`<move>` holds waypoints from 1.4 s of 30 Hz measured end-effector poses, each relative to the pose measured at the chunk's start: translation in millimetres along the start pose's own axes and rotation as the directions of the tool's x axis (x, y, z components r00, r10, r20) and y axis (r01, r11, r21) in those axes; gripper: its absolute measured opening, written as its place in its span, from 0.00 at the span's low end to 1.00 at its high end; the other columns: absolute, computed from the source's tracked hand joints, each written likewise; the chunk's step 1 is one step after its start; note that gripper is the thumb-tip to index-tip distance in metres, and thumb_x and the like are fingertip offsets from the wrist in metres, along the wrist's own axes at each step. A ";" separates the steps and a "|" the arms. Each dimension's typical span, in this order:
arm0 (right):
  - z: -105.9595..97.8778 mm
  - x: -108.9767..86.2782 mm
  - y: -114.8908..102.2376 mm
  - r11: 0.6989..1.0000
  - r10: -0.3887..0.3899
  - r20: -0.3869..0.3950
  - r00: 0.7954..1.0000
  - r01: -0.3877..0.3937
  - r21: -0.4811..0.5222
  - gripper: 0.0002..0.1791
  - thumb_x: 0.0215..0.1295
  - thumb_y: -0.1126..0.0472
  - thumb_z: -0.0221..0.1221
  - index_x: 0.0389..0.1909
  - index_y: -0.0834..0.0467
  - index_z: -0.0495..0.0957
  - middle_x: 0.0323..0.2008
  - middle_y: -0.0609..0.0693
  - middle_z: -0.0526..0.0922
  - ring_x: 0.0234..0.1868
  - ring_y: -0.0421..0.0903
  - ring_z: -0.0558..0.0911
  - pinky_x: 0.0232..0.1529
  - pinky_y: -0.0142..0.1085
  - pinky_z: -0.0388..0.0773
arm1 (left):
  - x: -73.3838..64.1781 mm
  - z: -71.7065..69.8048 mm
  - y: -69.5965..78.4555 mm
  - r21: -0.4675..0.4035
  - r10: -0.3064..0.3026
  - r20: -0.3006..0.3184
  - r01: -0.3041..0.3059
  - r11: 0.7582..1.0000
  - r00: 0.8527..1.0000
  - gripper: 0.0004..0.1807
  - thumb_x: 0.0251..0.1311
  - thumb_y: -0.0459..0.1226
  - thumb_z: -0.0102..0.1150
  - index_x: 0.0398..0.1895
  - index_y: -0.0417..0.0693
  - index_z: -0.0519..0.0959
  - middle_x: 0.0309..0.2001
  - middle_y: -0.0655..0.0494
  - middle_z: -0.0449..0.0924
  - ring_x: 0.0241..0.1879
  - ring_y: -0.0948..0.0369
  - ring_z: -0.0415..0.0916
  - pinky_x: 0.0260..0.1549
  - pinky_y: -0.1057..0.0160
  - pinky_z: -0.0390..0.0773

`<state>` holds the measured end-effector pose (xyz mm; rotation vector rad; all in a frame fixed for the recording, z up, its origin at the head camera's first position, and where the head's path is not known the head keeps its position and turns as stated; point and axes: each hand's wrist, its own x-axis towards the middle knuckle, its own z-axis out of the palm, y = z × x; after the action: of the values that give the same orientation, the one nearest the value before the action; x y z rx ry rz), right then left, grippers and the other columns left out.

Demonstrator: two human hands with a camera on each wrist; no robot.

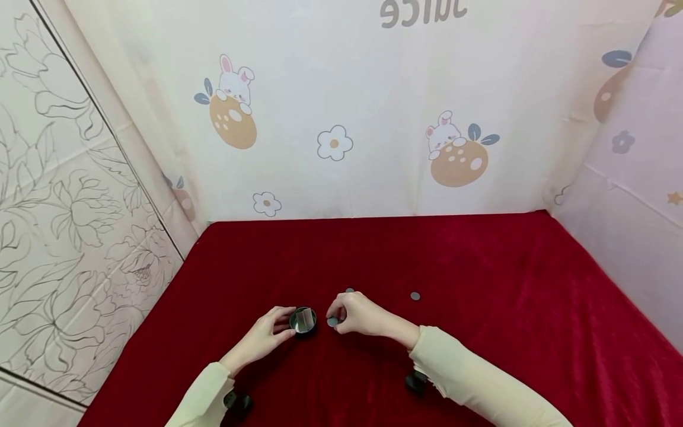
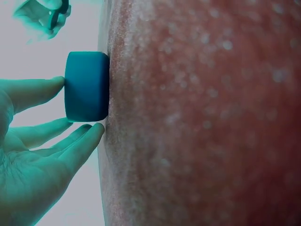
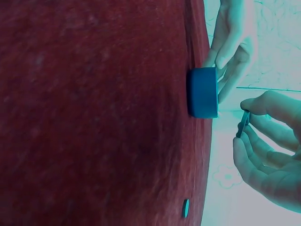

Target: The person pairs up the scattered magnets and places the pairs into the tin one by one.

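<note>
A small round black container (image 1: 303, 322) stands on the red cloth, a shiny rectangular piece (image 1: 305, 320) showing inside it. My left hand (image 1: 265, 334) holds it from the left, thumb on one side and fingers on the other. In the left wrist view the container (image 2: 87, 86) shows its smooth outer wall between thumb and fingertips. Just to its right, my right hand (image 1: 358, 314) pinches a small grey disc (image 1: 333, 321) between thumb and fingers. The right wrist view has this disc (image 3: 242, 124) nearly edge-on, held above the cloth.
A second grey disc (image 1: 350, 290) lies just beyond the right hand, partly covered by it. Another grey disc (image 1: 415, 296) lies farther right on the red cloth (image 1: 480, 261). Printed curtains (image 1: 341, 89) hang behind the table and along its sides.
</note>
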<state>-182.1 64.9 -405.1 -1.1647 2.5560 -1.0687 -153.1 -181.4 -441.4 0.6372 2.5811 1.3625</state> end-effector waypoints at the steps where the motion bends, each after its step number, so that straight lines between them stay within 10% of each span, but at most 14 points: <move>1: 0.4 1.2 -0.5 1.000 -0.004 -0.002 1.000 0.004 0.002 0.10 0.46 0.70 0.60 0.33 0.63 0.81 0.30 0.48 0.78 0.29 0.43 0.75 0.30 0.25 0.71 | -0.3 -0.6 3.0 -0.009 0.004 0.002 -0.004 1.000 1.000 0.23 0.57 0.29 0.53 0.55 0.30 0.64 0.50 0.38 0.66 0.50 0.45 0.69 0.44 0.56 0.72; 9: 6.0 11.6 -0.8 0.994 -0.110 -0.050 0.993 0.111 0.011 0.08 0.46 0.68 0.59 0.30 0.61 0.81 0.28 0.47 0.78 0.27 0.39 0.75 0.32 0.27 0.69 | 2.6 0.8 -6.3 -0.040 -0.016 0.001 0.016 0.999 1.000 0.22 0.56 0.30 0.54 0.55 0.32 0.65 0.51 0.40 0.67 0.50 0.47 0.69 0.45 0.58 0.72; 42: 36.0 39.1 -10.7 0.979 0.087 -0.036 0.996 -0.079 0.187 0.10 0.49 0.70 0.61 0.35 0.64 0.80 0.32 0.52 0.78 0.29 0.40 0.76 0.30 0.25 0.72 | 2.4 -2.3 -5.1 -0.087 -0.080 0.013 0.081 0.993 0.997 0.23 0.55 0.32 0.56 0.55 0.33 0.66 0.52 0.39 0.67 0.50 0.47 0.70 0.43 0.64 0.74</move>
<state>-188.6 12.8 -418.5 -0.9902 2.4489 -1.2939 -157.6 -184.6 -444.1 0.5182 2.4951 1.4333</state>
